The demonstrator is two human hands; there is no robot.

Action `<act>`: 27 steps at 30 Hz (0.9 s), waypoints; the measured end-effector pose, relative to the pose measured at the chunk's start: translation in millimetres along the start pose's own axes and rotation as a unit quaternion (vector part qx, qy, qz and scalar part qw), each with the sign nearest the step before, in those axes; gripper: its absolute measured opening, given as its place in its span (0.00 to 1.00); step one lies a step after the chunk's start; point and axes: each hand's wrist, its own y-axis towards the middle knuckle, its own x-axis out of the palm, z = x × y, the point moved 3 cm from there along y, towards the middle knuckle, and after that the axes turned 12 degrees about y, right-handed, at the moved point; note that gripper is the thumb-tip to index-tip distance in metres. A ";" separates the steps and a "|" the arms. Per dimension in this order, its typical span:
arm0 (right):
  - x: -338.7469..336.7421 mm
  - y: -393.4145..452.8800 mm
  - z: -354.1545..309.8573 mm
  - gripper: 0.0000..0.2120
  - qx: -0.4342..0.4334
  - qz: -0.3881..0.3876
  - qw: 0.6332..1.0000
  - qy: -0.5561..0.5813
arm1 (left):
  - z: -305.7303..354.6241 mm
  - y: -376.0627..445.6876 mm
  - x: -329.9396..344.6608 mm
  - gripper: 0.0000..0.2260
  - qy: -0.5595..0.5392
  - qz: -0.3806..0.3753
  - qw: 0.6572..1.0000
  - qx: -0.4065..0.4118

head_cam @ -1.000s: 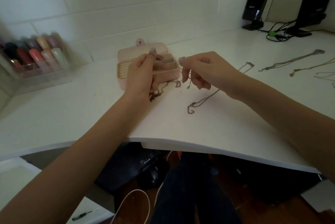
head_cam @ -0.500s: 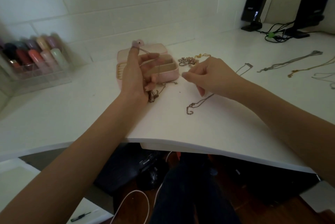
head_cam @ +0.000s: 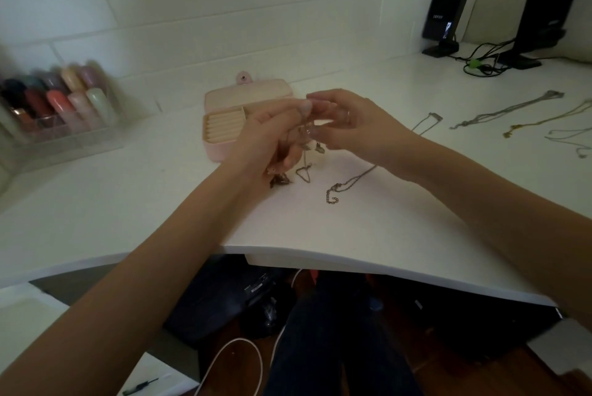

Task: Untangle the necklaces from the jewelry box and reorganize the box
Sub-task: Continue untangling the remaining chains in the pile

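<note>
In front of the open pink jewelry box, the tangled chains are now pinched by left hand and right hand brought together from apart, so untangling is judged underway.

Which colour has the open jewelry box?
Pale pink jewelry box, cream lining; head view shows it.

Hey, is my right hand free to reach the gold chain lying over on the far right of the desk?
Probably not yet. Your right hand is up at the tangled necklaces that your left hand holds. The desk between it and the gold chain looks bare apart from other loose chains.
</note>
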 end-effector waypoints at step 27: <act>-32.0 -2.4 -15.8 0.09 0.065 0.156 0.977 0.134 | -8.2 4.6 -13.6 0.11 0.103 0.200 0.974 -0.033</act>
